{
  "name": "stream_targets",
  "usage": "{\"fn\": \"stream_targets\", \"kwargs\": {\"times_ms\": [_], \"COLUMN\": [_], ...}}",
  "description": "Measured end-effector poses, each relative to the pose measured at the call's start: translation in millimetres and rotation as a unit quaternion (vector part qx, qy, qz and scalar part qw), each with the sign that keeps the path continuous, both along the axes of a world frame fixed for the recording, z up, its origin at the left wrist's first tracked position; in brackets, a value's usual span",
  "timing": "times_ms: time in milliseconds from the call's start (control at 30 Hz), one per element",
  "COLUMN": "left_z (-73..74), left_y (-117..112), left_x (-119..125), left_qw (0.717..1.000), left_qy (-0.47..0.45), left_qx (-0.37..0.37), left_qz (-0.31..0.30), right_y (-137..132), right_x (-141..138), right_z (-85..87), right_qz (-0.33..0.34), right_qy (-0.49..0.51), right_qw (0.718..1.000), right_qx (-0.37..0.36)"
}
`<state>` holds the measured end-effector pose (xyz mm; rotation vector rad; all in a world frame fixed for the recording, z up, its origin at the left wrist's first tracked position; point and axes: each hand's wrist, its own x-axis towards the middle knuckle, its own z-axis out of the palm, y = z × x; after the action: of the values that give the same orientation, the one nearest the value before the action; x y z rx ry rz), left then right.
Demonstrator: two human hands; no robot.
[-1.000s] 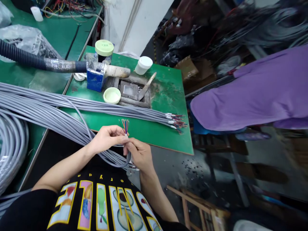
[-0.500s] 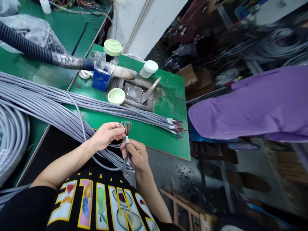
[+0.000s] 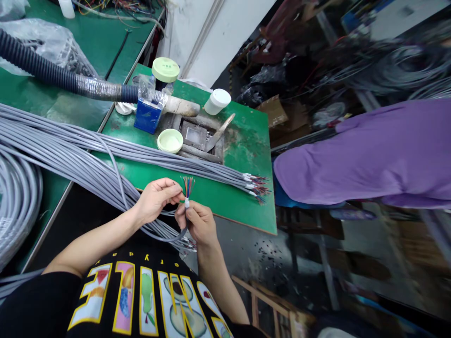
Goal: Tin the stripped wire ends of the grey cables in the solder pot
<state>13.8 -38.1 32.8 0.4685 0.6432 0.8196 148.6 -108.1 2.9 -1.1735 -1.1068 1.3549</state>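
Cable work up close: the right hand (image 3: 200,224) pinches a flexible grey round cable (image 3: 183,232) between thumb and fingers, just below a short white collar (image 3: 187,203) at its end. That end stands upright just off the near edge of the green tabletop (image 3: 246,131), with a spray of thin multicoloured wires (image 3: 188,188) fanning out of the top. The left hand (image 3: 161,198) has thumb and forefinger drawn together right beside the wires, on their left (can't tell if a strand is caught between them, it's tiny).

My read is that the step in hand is separating or straightening those strands. Whatever the next move is, it calls for a steady right-hand grip and light left fingertips, since wires that fine probably bend easily.

Farther off, a long bundle of finished-looking grey cables (image 3: 197,165) lies across the tabletop, bristly ends to the right.

Hard to make out: the wire tips blur together, the right palm is hidden, the held cable disappears among other grey cables near the lap, and the big grey coil (image 3: 21,206) is cut off at left.
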Motion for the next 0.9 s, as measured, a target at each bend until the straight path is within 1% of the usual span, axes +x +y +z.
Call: {"fn": "stream_targets", "kwargs": {"times_ms": [133, 233, 500, 700, 767, 900], "left_z": [2.7, 4.3, 7.2, 9.2, 7.6, 4.3], "left_y": [-0.5, 1.6, 9.1, 13.9, 13.8, 9.7], "left_x": [1.4, 1.3, -0.7, -3.5, -4.0, -2.8], "left_qw": [0.999, 0.998, 0.994, 0.991, 0.990, 0.986], "left_qy": [0.011, 0.028, 0.045, 0.045, 0.051, 0.075], "left_qx": [0.032, 0.052, 0.095, 0.119, 0.128, 0.151], "left_qz": [0.027, 0.029, 0.006, -0.031, -0.029, -0.002], "right_y": [0.2, 0.4, 2.2, 2.9, 3.2, 7.7], "right_x": [-0.6, -0.7, 1.1, 2.6, 1.3, -3.0], "right_z": [0.1, 1.0, 5.1, 7.1, 7.2, 11.0], "right_qz": [0.002, 0.002, 0.019, 0.033, 0.025, -0.040], "right_qy": [0.007, -0.007, 0.000, -0.023, -0.016, 0.040], "right_qw": [1.000, 1.000, 1.000, 0.999, 1.000, 0.998], "right_qx": [-0.007, -0.011, 0.013, 0.001, -0.003, -0.012]}}
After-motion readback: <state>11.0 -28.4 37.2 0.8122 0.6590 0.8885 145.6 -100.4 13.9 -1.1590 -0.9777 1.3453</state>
